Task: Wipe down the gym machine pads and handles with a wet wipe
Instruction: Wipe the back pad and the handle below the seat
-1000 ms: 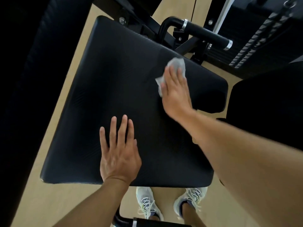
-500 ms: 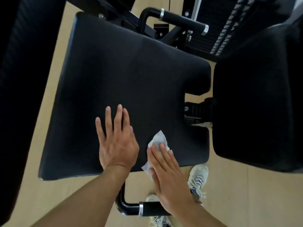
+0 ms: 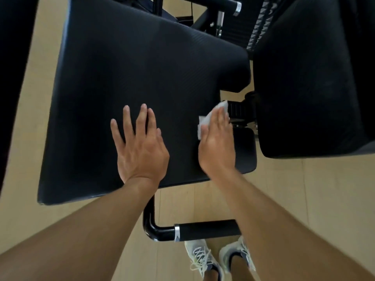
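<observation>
Far left of the seat pad (image 3: 129, 82), a dark upright pad (image 3: 12, 78) running down the frame edge, pale wood floor (image 3: 24, 209) showing between the two. Broad black seat pad filling the middle, ribbed surface, notched on its right edge. Left hand (image 3: 140, 147) flat on the near half of the seat pad, fingers (image 3: 126, 118) straight and spread, gripping nothing, palm pressed down. Just right of it, still on the seat pad near the notch, right hand (image 3: 217, 142) laid over a white wet wipe (image 3: 207, 118), fingers straight and together, pressing the wipe against the pad's right edge; whether the thumb tucks under the wipe, cannot tell. Wipe poking out past the fingertips and on the thumb side. Below the seat pad's near edge, a black near handle (image 3: 207, 230) with a chrome ring, bent tube rising under the pad. Under that handle, two pale sneakers (image 3: 203, 258) on the floor. Beyond the seat pad's far edge, a far handle (image 3: 221, 3) with a chrome end, partly cut off. Right of the seat pad, apart from it, a large black back pad (image 3: 316, 78), with a black adjuster mechanism (image 3: 241, 110) in the gap between.
</observation>
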### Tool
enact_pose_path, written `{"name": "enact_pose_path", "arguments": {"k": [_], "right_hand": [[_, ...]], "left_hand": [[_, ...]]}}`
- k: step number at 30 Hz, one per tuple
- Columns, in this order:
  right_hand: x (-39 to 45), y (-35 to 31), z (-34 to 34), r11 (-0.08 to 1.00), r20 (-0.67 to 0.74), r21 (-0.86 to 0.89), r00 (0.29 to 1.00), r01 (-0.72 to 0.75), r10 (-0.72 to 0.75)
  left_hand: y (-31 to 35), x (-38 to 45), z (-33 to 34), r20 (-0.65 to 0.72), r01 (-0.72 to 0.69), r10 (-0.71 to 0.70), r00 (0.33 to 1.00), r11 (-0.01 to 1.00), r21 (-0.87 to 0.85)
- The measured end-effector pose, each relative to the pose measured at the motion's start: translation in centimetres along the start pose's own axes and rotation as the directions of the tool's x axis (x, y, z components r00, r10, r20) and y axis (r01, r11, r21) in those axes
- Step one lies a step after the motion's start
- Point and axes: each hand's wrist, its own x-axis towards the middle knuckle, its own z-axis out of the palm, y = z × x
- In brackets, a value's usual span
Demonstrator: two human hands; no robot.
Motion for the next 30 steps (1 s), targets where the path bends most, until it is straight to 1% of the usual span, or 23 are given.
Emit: {"name": "enact_pose_path", "arguments": {"k": [2, 5, 7, 9, 11, 13, 15, 16, 17, 19, 21, 22, 23, 25, 27, 28, 30], "right_hand": [[-5.0, 0.3, 1.5, 0.999, -0.049, 0.007, 0.998, 0.039, -0.038], [-10.2, 1.1, 3.1, 0.987, -0.033, -0.033, 0.987, 0.155, -0.156], [-10.3, 1.3, 2.9, 0.972, 0.021, -0.085, 0.976, 0.217, -0.216], [-7.9, 1.2, 1.7, 0.952, 0.066, -0.13, 0.961, 0.276, -0.269], [-3.7, 0.7, 0.2, 0.959, 0.081, -0.123, 0.966, 0.256, -0.247], [0.8, -0.3, -1.0, 0.982, 0.075, -0.089, 0.985, 0.164, -0.158], [3.2, -1.7, -1.0, 0.995, 0.024, -0.019, 0.995, 0.094, -0.093], [2.9, -2.3, -0.4, 0.995, -0.027, 0.016, 0.995, 0.095, -0.095], [1.7, -2.5, 0.4, 0.99, -0.065, 0.032, 0.989, 0.139, -0.136], [-3.5, -2.0, 1.7, 0.951, -0.048, 0.016, 0.951, 0.307, -0.306], [-9.4, 0.2, 2.0, 0.893, 0.059, -0.049, 0.894, 0.447, -0.444], [-11.6, 1.5, 1.7, 0.872, 0.103, -0.09, 0.876, 0.48, -0.472], [-12.8, 2.7, 1.1, 0.864, 0.121, -0.132, 0.873, 0.486, -0.473], [-12.4, 4.9, 0.1, 0.894, 0.097, -0.191, 0.914, 0.406, -0.394], [-10.0, 5.7, -0.3, 0.951, 0.028, -0.184, 0.969, 0.247, -0.246], [-8.4, 5.6, -0.4, 0.98, -0.022, -0.132, 0.988, 0.148, -0.152], [-6.0, 4.5, 0.1, 0.999, -0.074, -0.016, 0.997, -0.035, 0.034]], "left_hand": [[0.0, 0.0, 0.0, 0.001, 0.003, -0.003, 1.0, 1.0, 0.0], [0.2, 0.0, 0.0, 0.001, 0.003, -0.003, 1.0, 1.0, 0.006], [0.2, -0.1, 0.0, 0.0, 0.003, -0.003, 1.0, 1.0, 0.012], [0.2, -0.1, 0.1, -0.003, 0.005, -0.005, 1.0, 1.0, 0.017], [0.3, -0.1, 0.0, -0.005, 0.009, -0.009, 1.0, 1.0, 0.011], [0.2, -0.1, 0.1, -0.013, 0.012, -0.012, 1.0, 1.0, 0.013], [0.2, -0.1, 0.2, -0.017, 0.013, -0.013, 1.0, 1.0, 0.017], [0.2, 0.0, 0.2, -0.018, 0.011, -0.011, 1.0, 1.0, 0.016], [0.2, 0.0, 0.2, -0.017, 0.011, -0.01, 1.0, 1.0, 0.015], [0.2, 0.1, 0.2, -0.011, 0.013, -0.013, 1.0, 1.0, 0.013], [0.3, 0.0, 0.1, -0.006, 0.014, -0.014, 1.0, 1.0, 0.005], [0.3, 0.0, 0.0, -0.009, 0.012, -0.012, 1.0, 1.0, 0.0], [0.3, 0.0, 0.0, -0.013, 0.008, -0.008, 1.0, 1.0, -0.003], [0.2, 0.0, 0.0, -0.015, 0.007, -0.007, 1.0, 1.0, -0.004], [0.2, 0.0, 0.0, -0.012, 0.008, -0.008, 1.0, 1.0, 0.003], [0.2, 0.0, 0.0, -0.011, 0.001, 0.0, 1.0, 1.0, 0.007], [0.1, -0.1, 0.1, -0.008, -0.048, 0.048, 0.999, 0.999, 0.009]]}}
